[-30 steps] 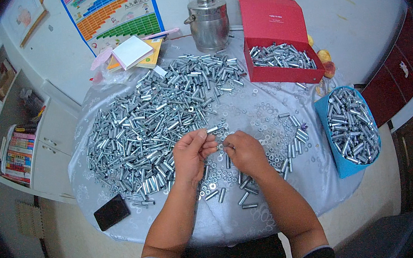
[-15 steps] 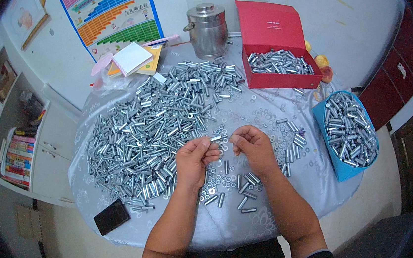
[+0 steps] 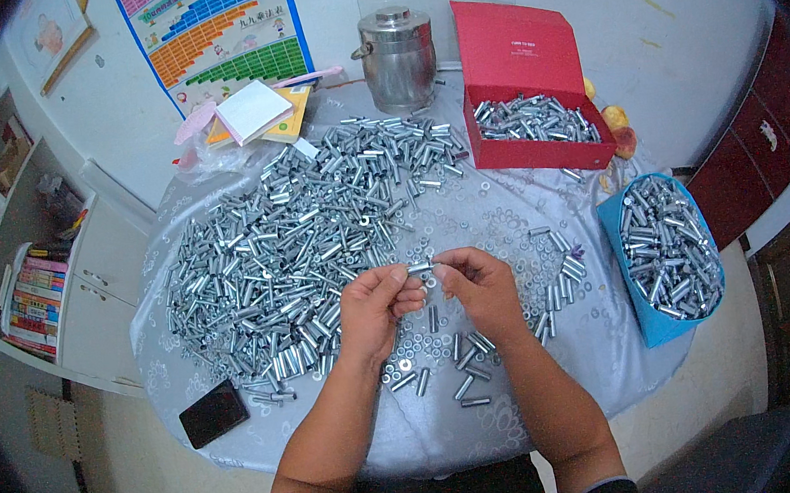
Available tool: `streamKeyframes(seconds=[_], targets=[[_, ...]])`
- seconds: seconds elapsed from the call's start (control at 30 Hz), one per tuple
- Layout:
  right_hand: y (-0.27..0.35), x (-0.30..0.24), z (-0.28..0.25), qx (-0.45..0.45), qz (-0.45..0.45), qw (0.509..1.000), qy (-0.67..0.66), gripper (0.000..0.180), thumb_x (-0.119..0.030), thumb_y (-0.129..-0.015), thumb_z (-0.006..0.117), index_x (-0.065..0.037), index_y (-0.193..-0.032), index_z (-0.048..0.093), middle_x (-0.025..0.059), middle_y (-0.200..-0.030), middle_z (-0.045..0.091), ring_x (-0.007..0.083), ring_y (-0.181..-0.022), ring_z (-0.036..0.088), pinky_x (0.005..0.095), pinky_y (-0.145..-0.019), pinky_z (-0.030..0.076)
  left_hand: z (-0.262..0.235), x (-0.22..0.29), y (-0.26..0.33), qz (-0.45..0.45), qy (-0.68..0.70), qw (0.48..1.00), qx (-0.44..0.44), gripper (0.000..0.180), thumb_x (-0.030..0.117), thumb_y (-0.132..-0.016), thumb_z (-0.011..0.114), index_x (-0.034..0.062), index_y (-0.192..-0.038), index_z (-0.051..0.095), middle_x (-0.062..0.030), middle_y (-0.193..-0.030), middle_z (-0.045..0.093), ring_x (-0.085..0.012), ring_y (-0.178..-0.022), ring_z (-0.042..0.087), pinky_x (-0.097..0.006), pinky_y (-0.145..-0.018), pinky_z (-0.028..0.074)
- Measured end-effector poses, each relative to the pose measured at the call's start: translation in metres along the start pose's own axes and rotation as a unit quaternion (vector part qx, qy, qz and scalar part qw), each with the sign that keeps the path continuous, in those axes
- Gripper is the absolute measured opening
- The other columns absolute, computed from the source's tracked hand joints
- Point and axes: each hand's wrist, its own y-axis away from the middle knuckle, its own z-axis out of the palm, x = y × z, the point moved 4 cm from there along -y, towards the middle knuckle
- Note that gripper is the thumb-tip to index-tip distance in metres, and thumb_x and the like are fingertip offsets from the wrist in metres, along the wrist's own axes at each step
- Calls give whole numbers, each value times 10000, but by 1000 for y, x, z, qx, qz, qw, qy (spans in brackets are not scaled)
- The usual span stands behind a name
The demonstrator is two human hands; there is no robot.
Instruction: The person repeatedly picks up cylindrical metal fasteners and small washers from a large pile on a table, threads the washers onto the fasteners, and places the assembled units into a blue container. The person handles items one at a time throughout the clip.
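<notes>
My left hand pinches one end of a short shiny metal sleeve, held level above the table. At its other end, my right hand has thumb and fingers closed; whether they grip the sleeve itself or a small part at its tip is hidden. Beside my left hand spreads a large heap of metal sleeves, bolts and washers. Below my hands lie several loose sleeves and a scatter of small washers. More sleeves rest to the right of my right hand.
An open red box filled with metal pieces stands at the back right. A blue container, also full, sits at the right edge. Farther back is a steel canister. A black phone lies at the front left, papers at the back left.
My right hand has moved slightly left, closing the gap so its fingertips meet the sleeve's right end. My left hand has shifted a little right and down with the sleeve.
</notes>
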Motion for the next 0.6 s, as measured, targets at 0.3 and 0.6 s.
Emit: streamKeyframes(seconds=[0.3,0.6], targets=[[-2,3,2,-51,-129,946,291,184,-144,-799,711,-45,-950,674,48,-775,620,166,-666,570,297,-631,460,-15,5,-8,14,63,998,23,153,133,-913,618,-12,-961,630,-109,-820,670,-164,-632,632,-270,-576,538],[3,16,21,-123,-164,834,512,219,-210,-742,676,-48,-878,617,161,-848,602,367,-827,573,481,-749,460,-13,8,-6,24,47,998,19,132,106,-909,623,-15,-956,641,-121,-823,682,-165,-662,663,-266,-606,572]])
